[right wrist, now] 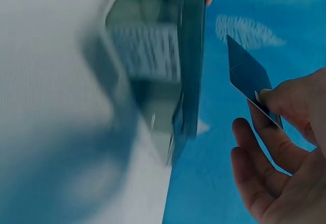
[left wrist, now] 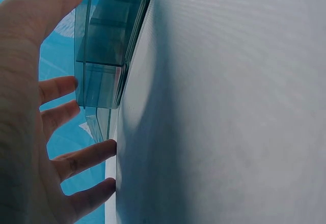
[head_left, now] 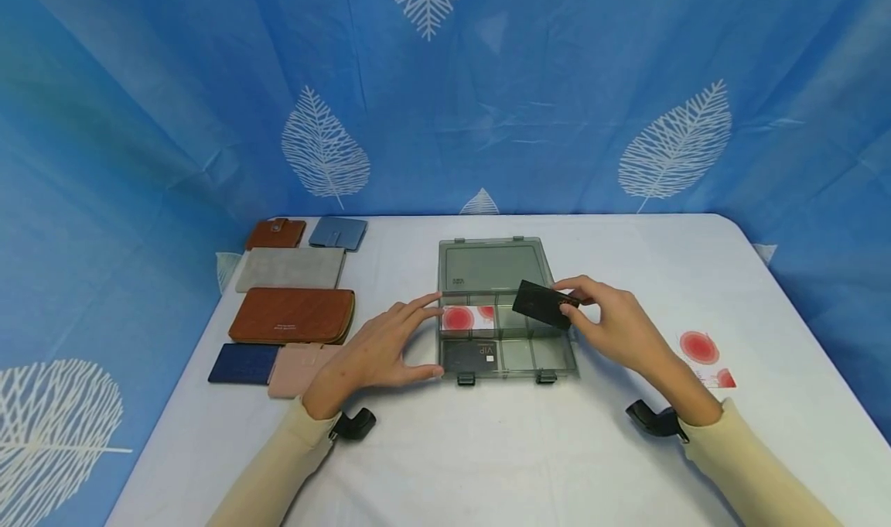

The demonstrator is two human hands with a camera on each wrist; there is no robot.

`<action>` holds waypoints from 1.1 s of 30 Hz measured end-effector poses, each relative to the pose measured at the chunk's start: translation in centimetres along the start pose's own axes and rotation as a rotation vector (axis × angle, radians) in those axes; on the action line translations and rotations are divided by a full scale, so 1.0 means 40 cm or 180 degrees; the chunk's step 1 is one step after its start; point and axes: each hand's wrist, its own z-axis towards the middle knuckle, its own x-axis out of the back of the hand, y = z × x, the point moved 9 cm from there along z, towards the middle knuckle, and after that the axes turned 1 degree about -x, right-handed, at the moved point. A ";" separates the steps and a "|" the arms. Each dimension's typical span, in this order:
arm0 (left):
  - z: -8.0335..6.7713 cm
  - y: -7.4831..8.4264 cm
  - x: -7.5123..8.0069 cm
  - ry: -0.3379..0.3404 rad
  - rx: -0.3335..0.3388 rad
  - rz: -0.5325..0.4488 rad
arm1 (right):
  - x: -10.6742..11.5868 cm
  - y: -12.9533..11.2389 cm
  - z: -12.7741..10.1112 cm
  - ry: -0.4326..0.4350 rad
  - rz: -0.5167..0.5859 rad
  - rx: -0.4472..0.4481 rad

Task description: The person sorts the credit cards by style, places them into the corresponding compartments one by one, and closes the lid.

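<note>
Black card (head_left: 545, 303), thin, flat and rectangular with a matte face, hangs tilted above the right-hand compartments of the clear organiser box (head_left: 506, 349), pinched by one edge between the thumb and fingers (head_left: 567, 284) of the right hand (head_left: 612, 326); the other fingers of that hand are loosely curled beneath it. The box is smoky, hard, translucent plastic, with its lid (head_left: 493, 265) folded back flat and low dividers marking off shallow cells; one cell at the left holds a white card with a red disc (head_left: 465, 318), and the one in front of it a dark card marked VIP (head_left: 471, 354). The left hand (head_left: 379, 349) lies open, fingers straight and spread, against the box's left wall, thumb at the front corner. A slip seems the likeliest trouble: the card is smooth and held only at its edge, so it could twist out of the pinch, or catch a divider and land across two cells. The light box might also skid on the white cloth of the counter (head_left: 487, 457) if nudged. To the left lie wallets: a brown zip wallet (head_left: 292, 315), a grey suede-like wallet (head_left: 291, 268), a navy wallet (head_left: 244, 363) and a pink wallet (head_left: 298, 367). Another white card with red discs (head_left: 704, 357) lies at the right.
</note>
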 end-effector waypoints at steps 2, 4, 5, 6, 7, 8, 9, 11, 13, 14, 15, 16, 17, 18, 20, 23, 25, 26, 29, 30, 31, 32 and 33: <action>0.000 0.002 0.001 -0.0003 0.0003 0.0001 | -0.017 -0.025 -0.002 -0.0071 0.0038 0.0060; 0.000 0.003 0.002 -0.0007 0.0013 0.0007 | -0.036 -0.050 -0.004 -0.0166 0.0053 0.0098; 0.000 0.003 0.003 -0.0009 0.0015 0.0009 | -0.046 -0.062 -0.005 -0.0214 0.0053 0.0119; 0.000 0.003 0.003 -0.0015 0.0021 0.0010 | -0.056 -0.074 -0.007 -0.0254 0.0053 0.0157; -0.001 0.003 0.004 -0.0020 0.0027 0.0010 | -0.067 -0.086 -0.009 -0.0297 0.0054 0.0193; -0.001 0.003 0.004 -0.0023 0.0033 0.0006 | -0.078 -0.098 -0.010 -0.0338 0.0054 0.0230; -0.001 0.003 0.005 -0.0019 0.0032 0.0005 | -0.089 -0.108 -0.012 -0.0373 0.0042 0.0267; -0.002 0.004 0.006 -0.0022 0.0035 -0.0002 | -0.111 -0.128 -0.015 -0.0439 0.0048 0.0339; -0.002 0.004 0.007 -0.0026 0.0037 -0.0011 | -0.133 -0.143 -0.017 -0.0500 0.0043 0.0387; -0.001 0.004 0.007 -0.0029 0.0040 -0.0019 | -0.142 -0.148 -0.017 -0.0526 0.0035 0.0398; -0.001 0.005 0.007 -0.0032 0.0043 -0.0025 | -0.152 -0.153 -0.017 -0.0545 0.0021 0.0401; -0.001 0.005 0.007 -0.0036 0.0045 -0.0030 | -0.159 -0.158 -0.017 -0.0565 0.0012 0.0398; -0.001 0.005 0.007 -0.0037 0.0047 -0.0030 | -0.167 -0.160 -0.017 -0.0581 0.0003 0.0390; -0.001 0.005 0.006 -0.0041 0.0051 -0.0030 | -0.173 -0.163 -0.017 -0.0596 -0.0017 0.0385; -0.001 0.004 0.006 -0.0046 0.0060 -0.0029 | -0.184 -0.169 -0.015 -0.0604 -0.0057 0.0390; 0.000 0.003 0.005 -0.0048 0.0066 -0.0015 | -0.194 -0.175 -0.014 -0.0580 -0.0142 0.0429; 0.001 0.003 0.005 -0.0057 0.0070 -0.0011 | -0.197 -0.178 -0.014 -0.0522 -0.0213 0.0481; 0.002 0.003 0.005 -0.0061 0.0072 -0.0011 | -0.199 -0.179 -0.013 -0.0502 -0.0232 0.0493; 0.002 0.003 0.005 -0.0077 0.0075 -0.0012 | -0.203 -0.181 -0.014 -0.0448 -0.0291 0.0531; 0.002 0.003 0.005 -0.0081 0.0077 -0.0012 | -0.204 -0.182 -0.014 -0.0437 -0.0307 0.0540; 0.001 0.002 0.005 -0.0084 0.0081 -0.0015 | -0.207 -0.182 -0.014 -0.0439 -0.0326 0.0538; 0.001 0.001 0.005 -0.0087 0.0081 -0.0017 | -0.209 -0.183 -0.015 -0.0444 -0.0349 0.0537; 0.000 0.001 0.006 -0.0086 0.0081 -0.0016 | -0.211 -0.183 -0.016 -0.0448 -0.0370 0.0540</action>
